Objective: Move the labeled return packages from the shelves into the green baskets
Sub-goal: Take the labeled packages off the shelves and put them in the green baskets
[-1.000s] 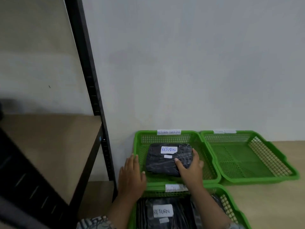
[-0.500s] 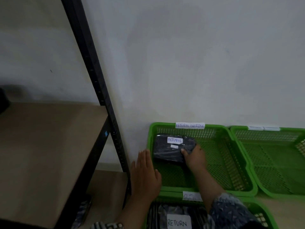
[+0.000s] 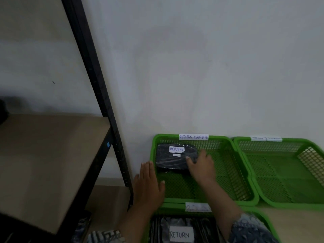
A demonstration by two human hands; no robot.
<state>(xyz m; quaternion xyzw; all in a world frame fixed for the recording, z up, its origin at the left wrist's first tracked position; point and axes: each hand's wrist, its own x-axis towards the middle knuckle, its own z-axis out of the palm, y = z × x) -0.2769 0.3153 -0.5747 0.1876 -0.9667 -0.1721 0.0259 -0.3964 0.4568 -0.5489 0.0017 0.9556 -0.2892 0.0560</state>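
Observation:
A black wrapped return package [image 3: 172,160] with a white "RETURN" label lies in the back left corner of the green basket [image 3: 164,136] tagged "RETURN OVERDUE". My right hand [image 3: 201,167] reaches into that basket, with its thumb and fingers closed on the package's right end. My left hand [image 3: 149,185] lies flat with its fingers apart on the basket's left rim, holding nothing. Nearer to me, a second green basket [image 3: 175,206] holds another black package [image 3: 181,234] labeled "RETURN".
A third green basket [image 3: 298,172] with nothing in it stands at the right against the white wall. The black shelf upright [image 3: 98,88] and a bare wooden shelf board [image 3: 52,155] are on the left. A dark wrapped item [image 3: 82,227] lies on the lower level.
My right hand has slid the package from the basket's middle to its back left corner. My left hand stays on the left rim. The view has shifted left.

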